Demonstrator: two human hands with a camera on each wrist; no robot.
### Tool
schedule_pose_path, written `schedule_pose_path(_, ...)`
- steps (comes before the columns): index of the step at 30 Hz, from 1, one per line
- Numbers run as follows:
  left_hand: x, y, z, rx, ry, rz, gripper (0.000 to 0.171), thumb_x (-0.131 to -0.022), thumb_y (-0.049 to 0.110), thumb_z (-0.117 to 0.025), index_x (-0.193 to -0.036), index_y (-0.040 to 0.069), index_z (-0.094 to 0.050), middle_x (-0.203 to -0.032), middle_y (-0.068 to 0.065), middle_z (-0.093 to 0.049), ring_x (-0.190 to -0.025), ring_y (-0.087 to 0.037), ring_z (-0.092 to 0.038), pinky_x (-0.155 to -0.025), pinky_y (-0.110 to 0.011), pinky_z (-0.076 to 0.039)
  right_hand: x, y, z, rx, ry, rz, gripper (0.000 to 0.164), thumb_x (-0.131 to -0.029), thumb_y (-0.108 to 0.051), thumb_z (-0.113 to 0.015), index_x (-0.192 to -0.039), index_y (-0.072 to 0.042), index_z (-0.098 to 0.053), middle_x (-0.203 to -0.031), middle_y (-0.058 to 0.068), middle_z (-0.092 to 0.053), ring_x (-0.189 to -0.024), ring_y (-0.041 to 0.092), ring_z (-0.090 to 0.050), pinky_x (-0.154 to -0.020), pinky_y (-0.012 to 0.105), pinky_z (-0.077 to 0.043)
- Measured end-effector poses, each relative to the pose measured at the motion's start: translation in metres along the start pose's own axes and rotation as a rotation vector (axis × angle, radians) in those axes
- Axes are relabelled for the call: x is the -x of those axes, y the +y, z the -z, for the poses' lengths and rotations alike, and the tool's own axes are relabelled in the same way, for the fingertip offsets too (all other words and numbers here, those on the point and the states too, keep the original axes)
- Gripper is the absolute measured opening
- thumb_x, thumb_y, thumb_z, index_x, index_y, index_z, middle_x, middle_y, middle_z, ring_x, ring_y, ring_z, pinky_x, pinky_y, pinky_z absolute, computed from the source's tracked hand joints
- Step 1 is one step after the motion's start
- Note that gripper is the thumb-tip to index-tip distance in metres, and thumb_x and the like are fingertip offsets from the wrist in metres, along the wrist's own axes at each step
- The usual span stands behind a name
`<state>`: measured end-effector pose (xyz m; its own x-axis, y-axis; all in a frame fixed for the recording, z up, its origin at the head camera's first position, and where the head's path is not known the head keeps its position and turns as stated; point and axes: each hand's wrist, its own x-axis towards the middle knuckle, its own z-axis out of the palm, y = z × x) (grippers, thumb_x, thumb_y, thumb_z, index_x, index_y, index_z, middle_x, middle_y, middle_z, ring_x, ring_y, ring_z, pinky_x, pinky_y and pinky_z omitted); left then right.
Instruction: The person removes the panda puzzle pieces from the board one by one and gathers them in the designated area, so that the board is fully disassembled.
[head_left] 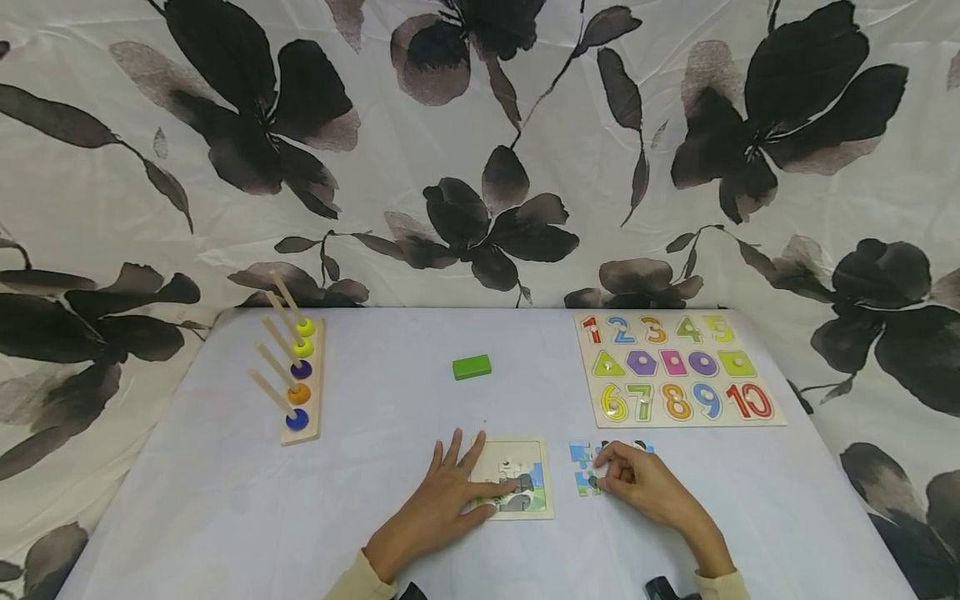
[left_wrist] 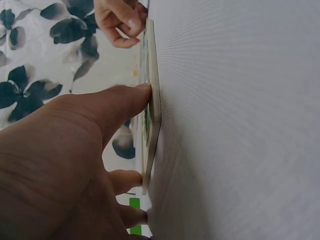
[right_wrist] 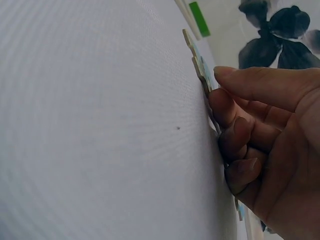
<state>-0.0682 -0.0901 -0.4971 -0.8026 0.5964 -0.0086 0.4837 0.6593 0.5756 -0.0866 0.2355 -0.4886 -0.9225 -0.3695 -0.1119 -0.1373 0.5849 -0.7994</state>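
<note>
A square jigsaw board [head_left: 513, 443], partly filled with picture pieces, lies at the front middle of the table. My left hand [head_left: 452, 493] rests on its left side with fingers spread, holding nothing; in the left wrist view the thumb [left_wrist: 132, 97] presses on the board's near edge. Right of the board lies a group of loose puzzle pieces [head_left: 580, 452]. Over them is my right hand [head_left: 637, 482], fingers curled, with thumb and index finger pinching a puzzle piece [right_wrist: 207, 86] low at the table; the fingers hide most of it.
A wooden peg stacker [head_left: 316, 375] with coloured beads stands at the left. A green block [head_left: 472, 367] lies behind the jigsaw board. At the back right is a number-and-shape board [head_left: 682, 421]. A flower-patterned cloth [head_left: 360, 192] hangs behind the white table [head_left: 390, 400].
</note>
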Motion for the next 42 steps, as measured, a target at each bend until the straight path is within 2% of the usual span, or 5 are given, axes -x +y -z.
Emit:
schedule_pose_path(12,0.001,0.001,-0.001,0.005,-0.008,-0.004,0.039,-0.092,0.037,-0.061,-0.131,0.038,-0.058,-0.155,-0.026,-0.014,-0.139,-0.055,0.002,-0.106,-0.072,-0.003,-0.003,0.000,-0.004,0.018,0.068,-0.011,0.007,-0.088,-0.016,-0.070,-0.091,-0.013,-0.065,-0.068,-0.006,-0.050,-0.056,0.003,-0.043,-0.051,0.020,-0.038)
schedule_pose_path(23,-0.003,0.008,-0.001,-0.001,-0.043,-0.016,0.044,-0.092,0.053,-0.054,-0.135,0.042,-0.052,-0.160,-0.016,-0.009,-0.143,-0.047,0.005,-0.108,-0.069,-0.004,-0.026,-0.027,-0.016,0.001,0.137,0.058,0.008,-0.089,-0.012,-0.068,-0.097,-0.011,-0.068,-0.075,-0.007,-0.059,-0.064,0.006,-0.049,-0.058,0.022,-0.044)
schedule_pose_path(31,-0.005,0.011,-0.003,-0.039,-0.065,-0.043,0.041,-0.099,0.037,-0.049,-0.140,0.037,-0.048,-0.158,-0.020,-0.010,-0.141,-0.050,0.004,-0.106,-0.071,-0.008,-0.048,-0.045,-0.045,0.060,0.070,0.234,0.017,-0.087,-0.008,-0.069,-0.104,-0.010,-0.071,-0.101,-0.004,-0.067,-0.087,0.008,-0.057,-0.072,0.024,-0.049)
schedule_pose_path(39,-0.006,0.010,-0.005,-0.096,-0.053,-0.070,0.041,-0.099,0.032,-0.051,-0.139,0.038,-0.049,-0.158,-0.020,-0.013,-0.141,-0.053,0.000,-0.105,-0.072,-0.012,-0.054,-0.054,-0.060,0.148,0.028,0.254,0.018,-0.087,-0.008,-0.068,-0.105,-0.009,-0.072,-0.101,-0.004,-0.064,-0.091,0.010,-0.056,-0.081,0.031,-0.049)
schedule_pose_path(42,-0.006,0.010,-0.006,-0.100,-0.049,-0.074,0.040,-0.099,0.032,-0.051,-0.139,0.037,-0.050,-0.158,-0.021,-0.013,-0.140,-0.053,0.000,-0.104,-0.073,-0.012,-0.054,-0.055,-0.063,0.195,0.017,0.261,0.016,-0.088,-0.007,-0.066,-0.103,-0.009,-0.072,-0.099,-0.004,-0.062,-0.089,0.010,-0.056,-0.079,0.030,-0.049)
